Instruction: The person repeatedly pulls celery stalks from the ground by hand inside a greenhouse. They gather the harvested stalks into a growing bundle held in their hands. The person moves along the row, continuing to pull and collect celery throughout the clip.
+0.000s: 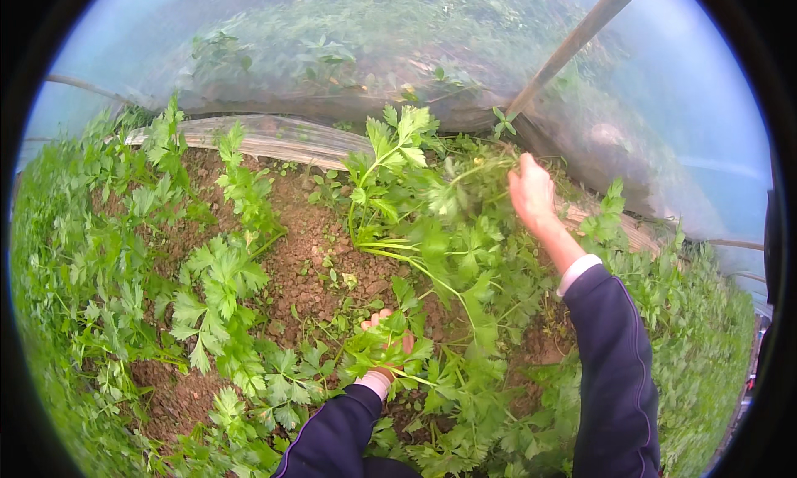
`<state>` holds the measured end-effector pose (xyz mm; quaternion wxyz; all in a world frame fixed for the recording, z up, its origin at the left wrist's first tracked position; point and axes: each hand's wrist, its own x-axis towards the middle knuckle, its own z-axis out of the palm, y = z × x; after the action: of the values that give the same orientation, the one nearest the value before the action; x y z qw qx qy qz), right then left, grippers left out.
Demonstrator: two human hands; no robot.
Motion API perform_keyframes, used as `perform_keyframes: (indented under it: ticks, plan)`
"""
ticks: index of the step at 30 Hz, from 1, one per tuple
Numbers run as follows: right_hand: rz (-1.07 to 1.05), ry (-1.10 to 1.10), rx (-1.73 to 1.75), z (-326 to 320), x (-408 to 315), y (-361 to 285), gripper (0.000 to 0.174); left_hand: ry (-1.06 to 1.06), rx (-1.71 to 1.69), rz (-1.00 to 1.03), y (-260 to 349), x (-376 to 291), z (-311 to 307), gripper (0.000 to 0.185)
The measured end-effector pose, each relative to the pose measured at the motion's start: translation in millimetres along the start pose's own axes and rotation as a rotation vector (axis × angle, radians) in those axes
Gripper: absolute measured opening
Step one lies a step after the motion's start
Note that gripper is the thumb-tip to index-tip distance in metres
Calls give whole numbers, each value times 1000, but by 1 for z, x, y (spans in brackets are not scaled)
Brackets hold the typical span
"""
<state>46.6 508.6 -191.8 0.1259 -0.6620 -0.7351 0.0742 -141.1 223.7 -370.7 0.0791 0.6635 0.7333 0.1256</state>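
Note:
My right hand (532,192) reaches out at the right of the celery and grips a blurred clump of thin-stemmed weeds (489,167), just in front of the plastic sheet. Low in the middle, my left hand (406,342) is near the soil, partly covered by celery leaves. Its fingers curl, but the leaves hide whether they hold anything. Between my hands spreads a leafy celery plant (429,248) with pale green stalks leaning to the right. Small seedling-like weeds (339,272) dot the brown crumbly soil (311,229) left of it.
Dense celery rows (81,279) stand at the left, and more celery (691,335) grows at the right. Clear plastic sheeting (280,73) forms the tunnel wall ahead, with a slanted pole (579,42) against it. A folded plastic strip (261,135) lies along the bed's far edge.

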Motion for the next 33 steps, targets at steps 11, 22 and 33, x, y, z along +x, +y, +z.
perform_keyframes:
  ticks: [11, 22, 33]
  plan:
    - [-426, -611, 97, 132, -17, -71, 50, 161, -482, -40, -7, -9, 11, 15]
    - [-506, -642, -74, 159, -43, -110, 52, 54, -58, 85, 5, 5, -27, 13]
    - [-194, -380, 300, 128, -23, -73, 40, -28, -33, 144, -10, -8, -20, 10]
